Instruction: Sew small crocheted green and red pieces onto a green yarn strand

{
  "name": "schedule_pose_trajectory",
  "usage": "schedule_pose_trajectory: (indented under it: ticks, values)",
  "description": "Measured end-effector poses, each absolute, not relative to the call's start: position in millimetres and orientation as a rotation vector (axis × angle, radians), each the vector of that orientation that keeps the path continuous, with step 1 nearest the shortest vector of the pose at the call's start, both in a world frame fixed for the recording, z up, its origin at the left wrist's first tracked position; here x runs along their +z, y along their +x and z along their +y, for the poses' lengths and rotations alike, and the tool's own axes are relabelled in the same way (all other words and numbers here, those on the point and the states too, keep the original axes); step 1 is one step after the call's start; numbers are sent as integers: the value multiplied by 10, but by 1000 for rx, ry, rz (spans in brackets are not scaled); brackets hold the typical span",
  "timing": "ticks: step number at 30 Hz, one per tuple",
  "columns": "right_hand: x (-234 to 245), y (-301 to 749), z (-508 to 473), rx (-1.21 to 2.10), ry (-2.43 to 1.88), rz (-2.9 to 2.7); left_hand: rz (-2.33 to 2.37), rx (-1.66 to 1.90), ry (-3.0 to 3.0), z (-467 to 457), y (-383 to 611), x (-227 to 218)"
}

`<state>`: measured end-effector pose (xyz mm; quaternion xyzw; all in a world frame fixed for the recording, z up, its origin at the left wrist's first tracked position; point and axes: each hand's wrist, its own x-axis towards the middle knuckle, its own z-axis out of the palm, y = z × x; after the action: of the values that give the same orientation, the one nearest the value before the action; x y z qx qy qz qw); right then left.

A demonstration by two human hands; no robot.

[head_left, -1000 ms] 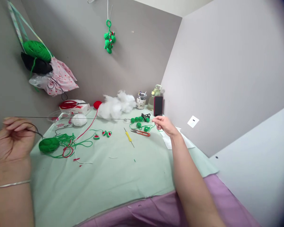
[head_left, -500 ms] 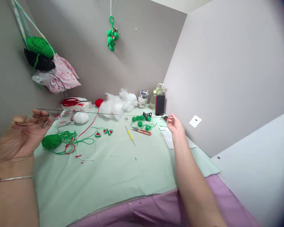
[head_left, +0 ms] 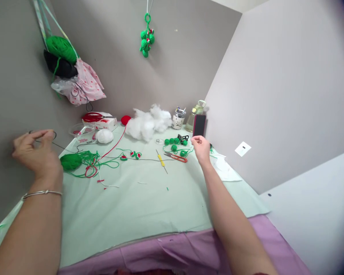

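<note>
My left hand [head_left: 39,152] is raised at the table's left edge, its fingers closed on a strand of dark yarn [head_left: 149,159]. From there the strand sags across the tabletop towards my right hand [head_left: 202,150], whose fingertips are pinched together; the strand's end there is hard to make out. Something small and dark shows just behind the right hand. Near that hand are small green crocheted balls [head_left: 175,141] and orange-handled thread snips [head_left: 179,157]. A yellow-handled crochet hook [head_left: 161,160] lies mid-table. Green yarn [head_left: 71,162] sits below my left hand.
White stuffing [head_left: 147,124], a red yarn ball [head_left: 125,120], a white yarn ball [head_left: 104,136] and red scissors [head_left: 93,117] on a box line the back. A phone [head_left: 199,125] leans near a bottle [head_left: 192,116]. Green crochet work [head_left: 145,38] hangs on the wall.
The dark strand, taut between my hands before, now hangs slack onto the table. My left hand has turned over, its back now showing. My right hand has shifted slightly left, and the view has shifted.
</note>
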<state>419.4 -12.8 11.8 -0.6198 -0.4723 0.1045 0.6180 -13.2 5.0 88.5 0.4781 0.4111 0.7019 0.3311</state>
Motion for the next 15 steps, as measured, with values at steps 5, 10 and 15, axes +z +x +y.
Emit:
schedule_pose_trajectory:
  ticks: [5,10,15]
  values:
    - [-97,3911,-8,225,-1525,-1391,1190,1908,1554,-4,-98,743]
    - [-282,3772,92,238,-1629,-1527,1018,1945,1934,-75,232,582]
    - [-258,3809,98,291,-1637,-1481,772,927,2258,-232,609,311]
